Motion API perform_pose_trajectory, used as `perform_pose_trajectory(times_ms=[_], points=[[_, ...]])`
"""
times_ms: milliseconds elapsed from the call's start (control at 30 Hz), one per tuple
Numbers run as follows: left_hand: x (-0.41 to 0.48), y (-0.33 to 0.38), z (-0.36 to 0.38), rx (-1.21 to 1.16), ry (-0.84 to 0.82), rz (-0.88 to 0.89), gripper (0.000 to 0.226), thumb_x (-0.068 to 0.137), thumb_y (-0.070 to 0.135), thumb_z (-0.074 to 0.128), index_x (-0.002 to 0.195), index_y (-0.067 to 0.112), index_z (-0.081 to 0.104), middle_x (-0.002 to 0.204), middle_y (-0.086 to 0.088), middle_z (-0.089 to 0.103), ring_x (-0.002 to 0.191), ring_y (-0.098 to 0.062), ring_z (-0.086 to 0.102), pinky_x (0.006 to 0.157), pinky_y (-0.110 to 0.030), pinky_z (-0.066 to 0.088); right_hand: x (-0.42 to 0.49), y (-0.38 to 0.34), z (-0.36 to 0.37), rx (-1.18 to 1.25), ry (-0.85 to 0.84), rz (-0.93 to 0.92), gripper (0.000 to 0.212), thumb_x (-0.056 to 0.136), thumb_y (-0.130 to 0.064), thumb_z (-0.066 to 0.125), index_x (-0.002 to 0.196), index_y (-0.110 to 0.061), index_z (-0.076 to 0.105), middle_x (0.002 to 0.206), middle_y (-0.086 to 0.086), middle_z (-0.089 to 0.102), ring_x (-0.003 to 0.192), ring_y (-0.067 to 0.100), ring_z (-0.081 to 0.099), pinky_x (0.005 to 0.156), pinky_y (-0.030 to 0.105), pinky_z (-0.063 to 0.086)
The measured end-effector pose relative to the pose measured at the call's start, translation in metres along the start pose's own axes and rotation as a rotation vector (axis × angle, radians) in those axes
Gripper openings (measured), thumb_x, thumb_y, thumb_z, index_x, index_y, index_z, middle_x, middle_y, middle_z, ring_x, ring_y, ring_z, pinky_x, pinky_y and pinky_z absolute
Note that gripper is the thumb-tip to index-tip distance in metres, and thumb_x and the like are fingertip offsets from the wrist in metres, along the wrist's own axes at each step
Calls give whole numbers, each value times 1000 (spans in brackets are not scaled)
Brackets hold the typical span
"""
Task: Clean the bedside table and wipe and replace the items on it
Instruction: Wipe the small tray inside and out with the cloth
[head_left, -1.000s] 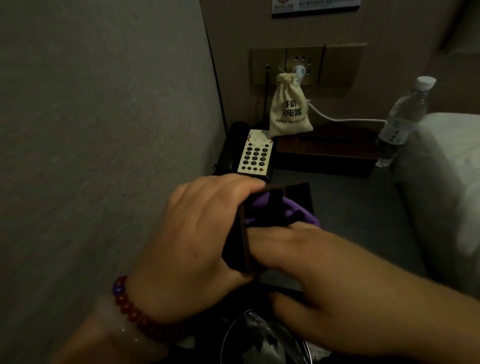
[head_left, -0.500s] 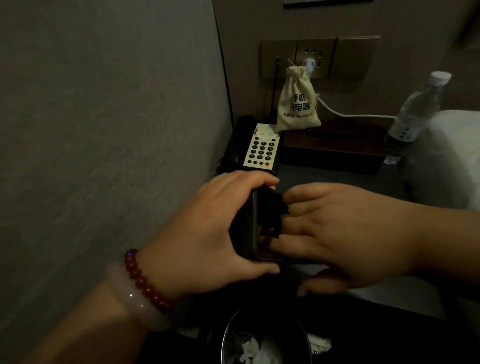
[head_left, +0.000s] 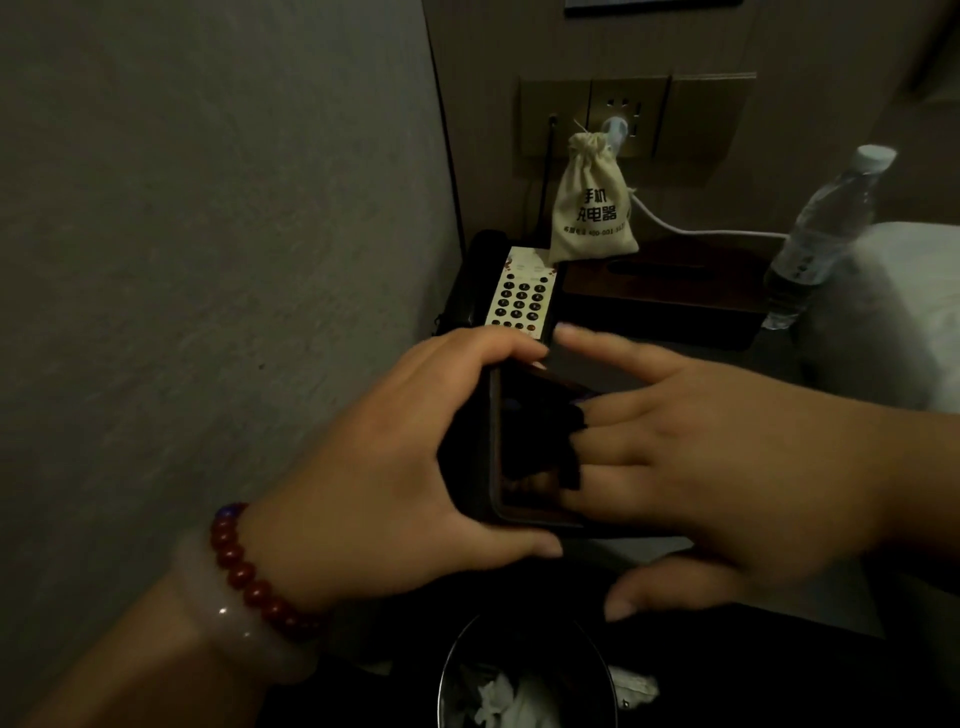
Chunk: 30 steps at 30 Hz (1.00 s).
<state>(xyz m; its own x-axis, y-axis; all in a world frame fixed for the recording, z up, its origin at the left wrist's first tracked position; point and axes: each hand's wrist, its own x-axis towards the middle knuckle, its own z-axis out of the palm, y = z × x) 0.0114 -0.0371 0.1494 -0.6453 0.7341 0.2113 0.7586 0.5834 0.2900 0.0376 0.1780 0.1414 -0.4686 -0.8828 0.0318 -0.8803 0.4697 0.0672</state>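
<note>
One dark box (head_left: 522, 431); one pouch (head_left: 592, 208); one bottle (head_left: 821, 234); left hand (head_left: 374, 457) is clasping the box's edge, fingers curled; right hand (head_left: 727, 467) is reaching inside, fingers straight, released.

The wall (head_left: 208, 260) at upper left is matt and rough-grained; the drawstring bag (head_left: 592, 208) at upper centre is coarse pale cloth; the bottle (head_left: 821, 234) at upper right is clear plastic; the box (head_left: 665, 291) under the bag looks like dark polished wood, though the light is poor; the dark tray (head_left: 519, 467) at centre has a glossy, reflective inner face; the beads (head_left: 249, 571) at lower left are smooth and shiny; the bin (head_left: 452, 675) at the bottom has a bright metal rim.
</note>
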Motion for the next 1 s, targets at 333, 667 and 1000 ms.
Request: perform_pose_trajectory(times_ms=[333,667,1000], points=[[-13,-20,14,-153,-14,-26,114,49,72,73,145,30,30,141,11,44,134,-11,39,110,-36,34,-20,1,3,-15,62,21,45,78,-25,57,122,-18,59,110,-1,65,112,19,56,114,52,19],[-10,6,13,-320,-12,-130,93,50,39,89,116,65,29,109,60,32,88,37,27,85,-7,37,0,-1,12,-25,39,-78,19,86,-29,53,104,-28,58,83,-12,60,90,9,55,116,51,12],[-20,-15,13,-276,200,-129,107,62,82,53,148,43,3,156,20,17,142,5,14,110,-7,14,2,-18,20,-52,321,352,12,84,-23,57,92,-17,65,72,-5,64,70,14,64,113,40,25]])
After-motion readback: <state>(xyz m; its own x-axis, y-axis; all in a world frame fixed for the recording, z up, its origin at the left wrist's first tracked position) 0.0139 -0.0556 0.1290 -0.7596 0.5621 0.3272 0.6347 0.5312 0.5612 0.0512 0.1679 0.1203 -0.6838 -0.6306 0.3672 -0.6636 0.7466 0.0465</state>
